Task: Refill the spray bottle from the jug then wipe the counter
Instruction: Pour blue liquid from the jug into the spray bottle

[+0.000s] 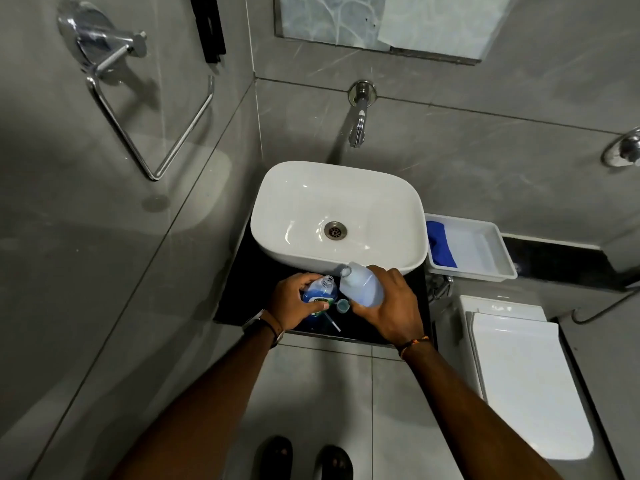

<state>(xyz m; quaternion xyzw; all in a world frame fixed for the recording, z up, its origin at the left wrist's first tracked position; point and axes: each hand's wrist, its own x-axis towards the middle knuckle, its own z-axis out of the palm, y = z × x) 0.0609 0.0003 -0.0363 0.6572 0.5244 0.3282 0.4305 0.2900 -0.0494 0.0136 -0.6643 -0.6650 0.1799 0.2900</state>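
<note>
On the black counter in front of the white basin, my left hand grips an uncapped spray bottle with blue liquid and a green label. It stands upright, its open neck pointing up. My right hand holds a translucent white jug tilted to the left, its open mouth just right of and slightly above the bottle's neck. A small blue cap lies on the counter between my hands. A thin white tube, probably the sprayer's dip tube, lies just below it.
A white tray with a blue cloth sits right of the basin. A wall tap hangs above the basin. A toilet with its white lid down stands to the right. A chrome towel ring is on the left wall.
</note>
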